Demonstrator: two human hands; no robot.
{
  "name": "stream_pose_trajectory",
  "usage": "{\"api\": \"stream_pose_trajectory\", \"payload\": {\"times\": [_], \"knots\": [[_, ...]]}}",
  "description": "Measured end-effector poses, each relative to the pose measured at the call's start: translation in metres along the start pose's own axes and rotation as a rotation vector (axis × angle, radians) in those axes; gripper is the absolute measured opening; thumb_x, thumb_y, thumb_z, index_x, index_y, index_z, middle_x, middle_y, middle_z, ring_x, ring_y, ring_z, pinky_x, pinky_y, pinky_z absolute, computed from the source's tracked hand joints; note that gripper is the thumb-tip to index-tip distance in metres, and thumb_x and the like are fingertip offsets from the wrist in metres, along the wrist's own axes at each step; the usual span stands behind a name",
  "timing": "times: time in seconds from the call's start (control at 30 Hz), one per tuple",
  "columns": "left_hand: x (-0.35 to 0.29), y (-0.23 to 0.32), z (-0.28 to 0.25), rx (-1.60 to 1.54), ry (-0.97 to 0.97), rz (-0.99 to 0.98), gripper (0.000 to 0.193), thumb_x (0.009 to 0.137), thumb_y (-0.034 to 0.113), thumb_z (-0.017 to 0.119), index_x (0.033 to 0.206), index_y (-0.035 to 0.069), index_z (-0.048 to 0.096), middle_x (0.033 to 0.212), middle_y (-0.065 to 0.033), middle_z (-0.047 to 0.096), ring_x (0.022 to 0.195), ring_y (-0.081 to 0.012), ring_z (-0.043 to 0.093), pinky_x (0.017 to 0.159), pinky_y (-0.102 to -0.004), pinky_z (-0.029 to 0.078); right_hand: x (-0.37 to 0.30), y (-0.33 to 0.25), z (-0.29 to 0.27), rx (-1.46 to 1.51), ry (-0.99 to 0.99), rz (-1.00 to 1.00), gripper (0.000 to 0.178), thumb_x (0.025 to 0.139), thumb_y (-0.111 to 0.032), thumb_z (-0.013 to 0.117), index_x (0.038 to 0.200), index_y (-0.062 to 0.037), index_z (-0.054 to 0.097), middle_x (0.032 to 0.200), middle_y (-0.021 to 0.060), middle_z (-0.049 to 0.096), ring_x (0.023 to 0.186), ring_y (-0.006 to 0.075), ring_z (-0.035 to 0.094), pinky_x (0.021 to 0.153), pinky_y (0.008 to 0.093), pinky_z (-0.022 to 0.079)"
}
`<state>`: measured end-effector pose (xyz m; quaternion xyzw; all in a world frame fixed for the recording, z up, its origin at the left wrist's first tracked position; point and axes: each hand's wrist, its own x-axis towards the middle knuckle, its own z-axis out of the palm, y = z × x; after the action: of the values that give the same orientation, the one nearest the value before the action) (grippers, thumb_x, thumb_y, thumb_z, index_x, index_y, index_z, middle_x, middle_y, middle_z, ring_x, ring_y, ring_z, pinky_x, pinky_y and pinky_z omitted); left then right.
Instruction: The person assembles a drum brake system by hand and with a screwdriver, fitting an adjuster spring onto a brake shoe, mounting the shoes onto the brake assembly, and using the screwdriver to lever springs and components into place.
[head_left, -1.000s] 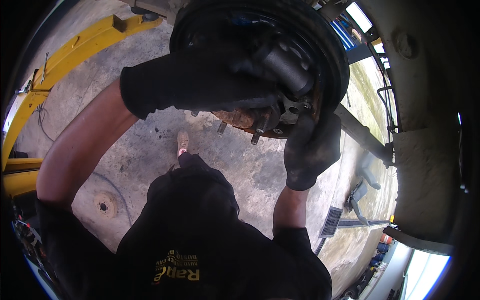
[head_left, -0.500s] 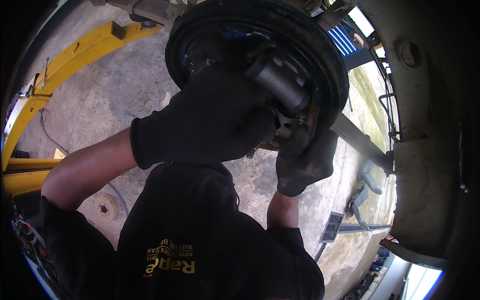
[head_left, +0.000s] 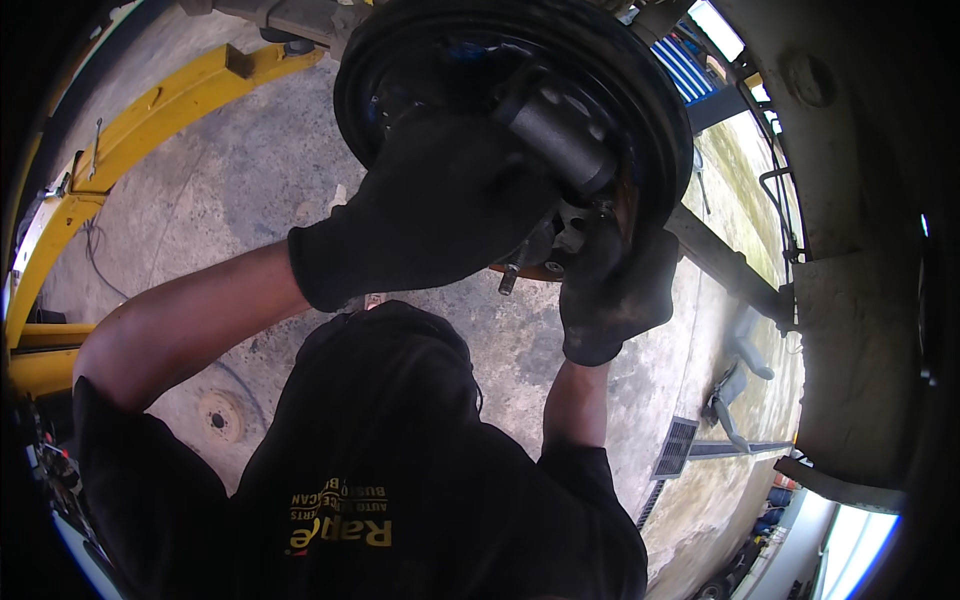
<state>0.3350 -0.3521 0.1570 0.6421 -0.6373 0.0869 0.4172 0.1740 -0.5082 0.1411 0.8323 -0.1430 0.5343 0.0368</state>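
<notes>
Treat the dark cylinder [head_left: 560, 143] on the round plate [head_left: 660, 130] as probably stiff, heavyish and greasy, best held around its middle, with left hand [head_left: 450, 205] curled beside, right hand [head_left: 618, 292] bent below, any pinch impossible to tell.

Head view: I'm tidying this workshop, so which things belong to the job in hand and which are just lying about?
In the job:
left hand and right hand, both black-gloved
round black plate they work at
dark grey cylinder on it

Apparently just lying about:
round tan disc on the floor
bent grey object, right
spanner at the yellow beam
</notes>
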Motion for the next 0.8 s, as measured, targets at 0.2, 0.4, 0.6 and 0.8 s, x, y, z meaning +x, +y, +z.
{"api": "stream_pose_trajectory", "payload": {"times": [0.2, 0.4, 0.6, 0.8], "knots": [[-0.001, -0.012, -0.012, 0.215, -0.107, 0.216, 0.028, 0.097, 0.009, 0.066, 0.124, 0.008, 0.068, 0.126, -0.015, 0.06, 0.115, -0.0338, 0.059, 0.097, -0.0464, 0.049, -0.004, 0.005, 0.004, -0.049, -0.012, 0.024, 0.037, 0.101, -0.026, 0.061, 0.122, 0.0042, 0.066, 0.086, 0.0167, 0.064, 0.07, 0.0295, 0.066, 0.062, 0.0382, 0.051], [0.01, 0.004, -0.033, -0.12, -0.264, -0.119, 0.036, 0.093, 0.008, 0.071, 0.129, 0.009, 0.066, 0.132, -0.0144, 0.06, 0.121, -0.0324, 0.059, 0.103, -0.0455, 0.047, -0.012, 0.002, 0.008, -0.035, 0.01, 0.086, 0.042, 0.101, -0.033, 0.059, 0.12, 0.004, 0.066, 0.081, 0.0138, 0.059, 0.066, 0.0307, 0.062, 0.059, 0.0393, 0.048], [-0.005, 0.002, -0.042, -0.111, -0.18, -0.108, 0.043, 0.09, 0.004, 0.074, 0.132, 0.01, 0.066, 0.132, -0.0134, 0.061, 0.123, -0.0325, 0.06, 0.102, -0.0409, 0.051, -0.019, 0.005, 0.008, -0.06, 0.069, 0.072, 0.042, 0.103, -0.039, 0.059, 0.106, 0.0025, 0.067, 0.079, 0.0124, 0.058, 0.065, 0.0298, 0.061, 0.058, 0.0382, 0.046], [-0.022, -0.02, -0.034, 0.058, -0.082, -0.098, 0.04, 0.089, 0.004, 0.076, 0.128, 0.011, 0.07, 0.132, -0.0113, 0.065, 0.115, -0.0298, 0.066, 0.097, -0.0355, 0.055, -0.02, 0.007, 0.01, -0.018, 0.083, 0.073, 0.043, 0.103, -0.04, 0.059, 0.105, 0.0023, 0.066, 0.082, 0.0139, 0.061, 0.067, 0.0305, 0.063, 0.06, 0.0373, 0.048]]}}
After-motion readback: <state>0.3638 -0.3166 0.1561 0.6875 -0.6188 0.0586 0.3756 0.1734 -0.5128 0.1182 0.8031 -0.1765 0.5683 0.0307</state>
